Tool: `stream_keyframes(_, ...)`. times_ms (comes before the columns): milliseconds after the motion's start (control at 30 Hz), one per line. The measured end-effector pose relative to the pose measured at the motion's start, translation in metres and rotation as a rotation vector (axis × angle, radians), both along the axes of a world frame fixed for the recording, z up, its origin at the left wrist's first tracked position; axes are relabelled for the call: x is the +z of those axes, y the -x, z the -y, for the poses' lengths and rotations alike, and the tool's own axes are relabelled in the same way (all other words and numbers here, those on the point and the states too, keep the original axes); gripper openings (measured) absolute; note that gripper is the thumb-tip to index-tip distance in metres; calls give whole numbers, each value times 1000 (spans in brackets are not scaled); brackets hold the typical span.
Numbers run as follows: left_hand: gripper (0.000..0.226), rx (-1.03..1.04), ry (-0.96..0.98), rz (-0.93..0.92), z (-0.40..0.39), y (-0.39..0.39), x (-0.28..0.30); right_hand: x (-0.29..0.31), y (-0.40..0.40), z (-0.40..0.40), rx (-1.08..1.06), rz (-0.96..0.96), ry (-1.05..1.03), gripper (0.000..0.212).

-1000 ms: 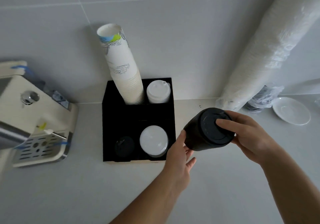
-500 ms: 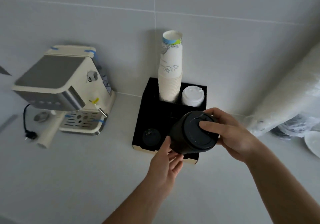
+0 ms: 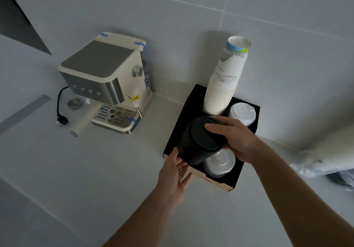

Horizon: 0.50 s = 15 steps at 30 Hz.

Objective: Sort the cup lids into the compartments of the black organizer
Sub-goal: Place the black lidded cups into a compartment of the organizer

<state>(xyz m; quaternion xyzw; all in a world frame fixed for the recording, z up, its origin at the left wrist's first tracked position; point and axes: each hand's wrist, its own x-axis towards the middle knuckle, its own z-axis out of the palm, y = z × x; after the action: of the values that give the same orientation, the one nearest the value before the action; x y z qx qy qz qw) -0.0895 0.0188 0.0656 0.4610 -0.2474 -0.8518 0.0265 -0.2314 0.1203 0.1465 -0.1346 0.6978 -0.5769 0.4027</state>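
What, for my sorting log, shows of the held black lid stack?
The black lid stack is a matte, plastic-looking column, tilted, its top lid's raised rim and sunken face toward the camera. The right hand grips its top end; the left hand supports its base with straight fingers. It hangs over the front-left of the organizer.

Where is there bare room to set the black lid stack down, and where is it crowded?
Bare: the counter between coffee machine and organizer, and the wide stretch left of the left hand. Crowded: the organizer's slots hold paper cups, white lids and clear lids; bagged sleeves lie at the right.
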Motion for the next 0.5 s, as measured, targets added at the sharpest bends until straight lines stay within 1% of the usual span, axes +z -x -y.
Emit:
stream_keyframes(100, 63, 23, -7, 24, 7, 2, -9, -7, 9, 13, 23, 10, -5, 25)
stream_keyframes(233, 65, 31, -16, 38, 13, 8, -16, -17, 19, 29, 1, 0, -37, 35)
stream_keyframes(300, 65, 60, -30, 48, 14, 12, -19, -25, 24, 34, 4, -1, -51, 36)
stream_keyframes(500, 66, 98, -71, 64, 13, 21, -26, -41, 29, 44, 36, -15, -68, 22)
